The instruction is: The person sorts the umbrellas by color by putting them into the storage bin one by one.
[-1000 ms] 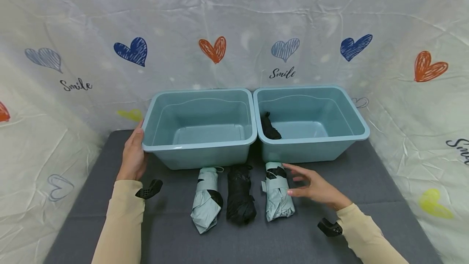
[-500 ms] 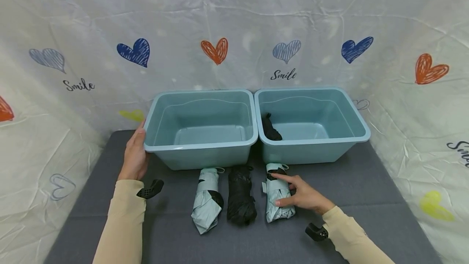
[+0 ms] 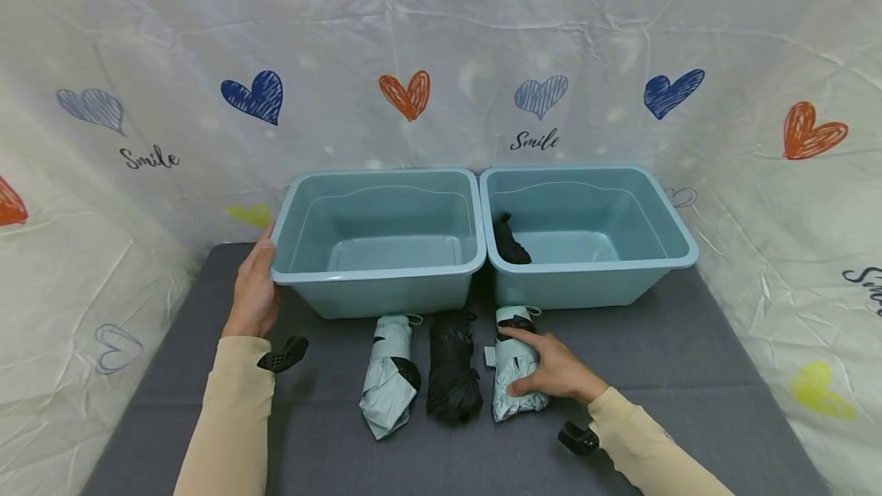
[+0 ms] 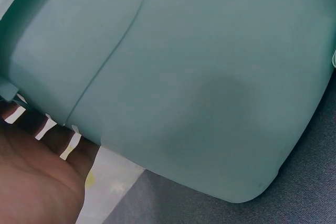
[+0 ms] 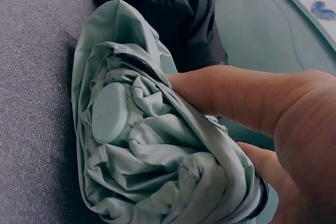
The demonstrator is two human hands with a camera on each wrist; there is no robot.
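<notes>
Two light-blue plastic bins stand side by side. My left hand (image 3: pixel 255 289) lies against the outer left side of the left bin (image 3: pixel 379 276), just below its rim; in the left wrist view its fingertips are hidden behind the bin's edge. In front of the right bin (image 3: pixel 592 268), my right hand (image 3: pixel 556 366) grips a mint-green folded umbrella (image 3: pixel 513 404) between thumb and fingers. The right wrist view shows the umbrella's bunched fabric (image 5: pixel 163 140) and pale handle end, still low by the grey cloth. Left of it lie a black folded umbrella (image 3: pixel 452 370) and another mint-green one (image 3: pixel 389 396).
Inside the right bin, a small black bundle (image 3: pixel 511 245) leans at the left wall. The grey table surface (image 3: pixel 331 450) reaches to a white hanging sheet (image 3: pixel 324 60) with printed hearts behind the bins.
My right hand has moved left from beside the right mint-green umbrella onto it and taken hold; that umbrella has shifted slightly left. My left hand stays at the bin.
</notes>
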